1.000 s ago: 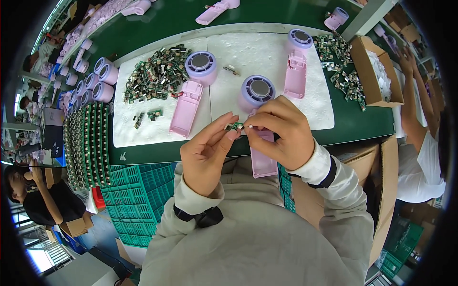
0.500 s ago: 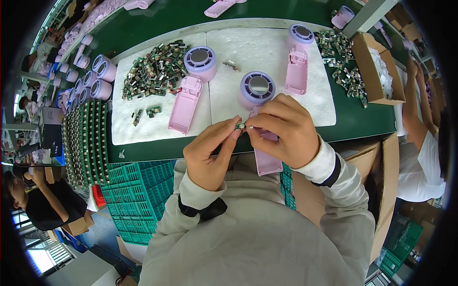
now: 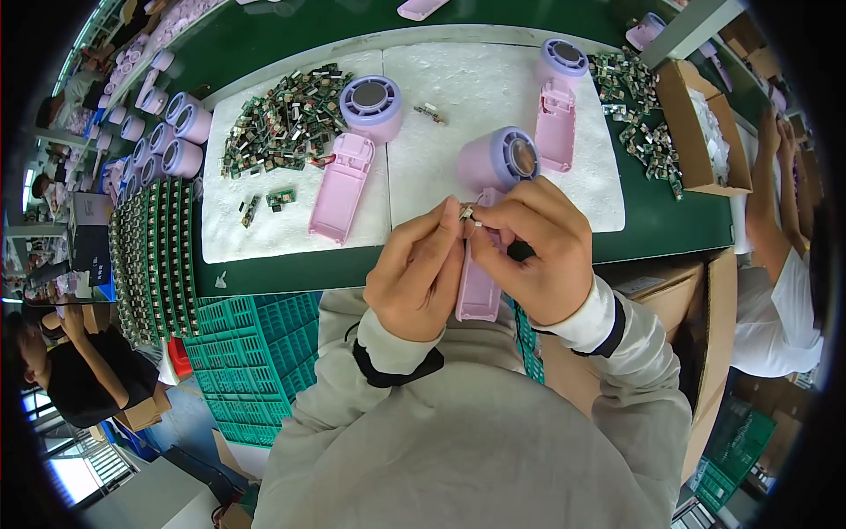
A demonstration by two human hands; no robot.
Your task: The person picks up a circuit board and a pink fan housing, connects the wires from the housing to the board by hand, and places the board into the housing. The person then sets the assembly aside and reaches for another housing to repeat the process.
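Over the white mat [image 3: 493, 97], left hand [image 3: 419, 278] and right hand [image 3: 538, 251] are pinching 1 small part [image 3: 465, 212] above an unfinished pink fan [image 3: 485, 264], 2 others lying open.

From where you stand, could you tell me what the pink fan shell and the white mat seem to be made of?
Fan shell: probably moulded plastic, smooth with a matt pastel sheen. Mat: likely foam sheet, white with a grainy, pebbled surface.
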